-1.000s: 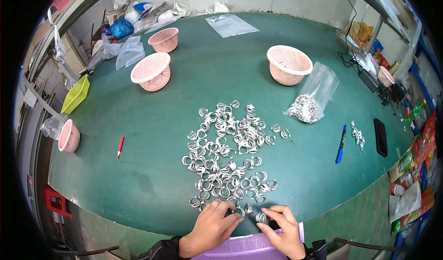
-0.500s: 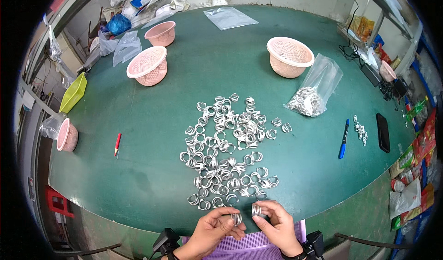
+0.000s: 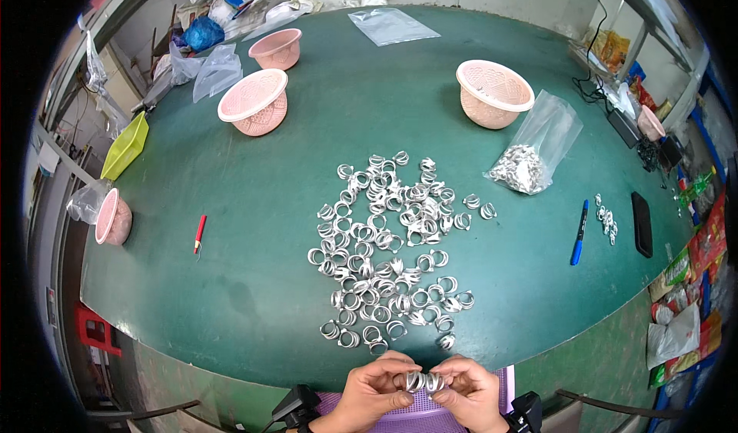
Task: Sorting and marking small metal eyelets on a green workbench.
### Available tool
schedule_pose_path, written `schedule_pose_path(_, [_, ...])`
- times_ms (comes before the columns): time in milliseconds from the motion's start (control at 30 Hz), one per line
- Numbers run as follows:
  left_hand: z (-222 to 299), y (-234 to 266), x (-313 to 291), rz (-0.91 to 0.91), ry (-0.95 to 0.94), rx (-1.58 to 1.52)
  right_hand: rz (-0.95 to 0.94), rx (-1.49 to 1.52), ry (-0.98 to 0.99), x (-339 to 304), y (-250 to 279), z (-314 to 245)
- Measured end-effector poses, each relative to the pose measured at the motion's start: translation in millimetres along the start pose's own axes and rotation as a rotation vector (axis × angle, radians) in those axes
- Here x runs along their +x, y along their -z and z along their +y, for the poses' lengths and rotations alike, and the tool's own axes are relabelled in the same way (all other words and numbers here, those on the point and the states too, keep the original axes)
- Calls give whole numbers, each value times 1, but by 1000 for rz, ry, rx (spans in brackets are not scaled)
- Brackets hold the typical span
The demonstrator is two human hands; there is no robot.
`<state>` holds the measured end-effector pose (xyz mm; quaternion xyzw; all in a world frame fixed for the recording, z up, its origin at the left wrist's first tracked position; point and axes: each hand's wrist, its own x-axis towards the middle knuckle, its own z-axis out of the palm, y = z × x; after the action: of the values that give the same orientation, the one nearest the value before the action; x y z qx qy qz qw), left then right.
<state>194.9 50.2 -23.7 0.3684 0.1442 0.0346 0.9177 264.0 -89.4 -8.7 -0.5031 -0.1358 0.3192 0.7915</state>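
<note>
At the near edge of the table, my left hand (image 3: 378, 389) pinches a silver ring (image 3: 414, 381) between thumb and fingers. My right hand (image 3: 467, 391) pinches another silver ring (image 3: 434, 382). The two rings are side by side, and I cannot tell whether they touch. Both hands hover over a purple perforated basket (image 3: 407, 418), partly hidden by them. Just beyond my hands, many loose silver rings (image 3: 377, 291) lie spread over the green table (image 3: 254, 194). One single ring (image 3: 446, 341) lies nearest to my right hand.
Pink baskets (image 3: 254, 118) stand far left, another pink basket (image 3: 492, 114) far right. Beside it lies a clear bag (image 3: 530, 164) with small silver pieces. Farther right are a blue pen (image 3: 580, 237), small silver parts (image 3: 607, 221) and a black phone-like object (image 3: 641, 225). A red pencil-like tool (image 3: 200, 234) lies left.
My hands have come together and lower, bringing the two rings close side by side. A ring now lies separately near my right hand. The whole view has shifted slightly.
</note>
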Motion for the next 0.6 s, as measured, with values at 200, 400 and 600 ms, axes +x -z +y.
schedule_pose_path(200, [5,-15,-1,-28,-134,25,-19,115,3,0,-1,9])
schedule_pose_path(400, [17,0,-3,-125,-495,889,-61,-165,132,1,0,-7])
schedule_pose_path(600, [17,-5,-4,-122,-462,836,-113,-335,233,2,7,-1])
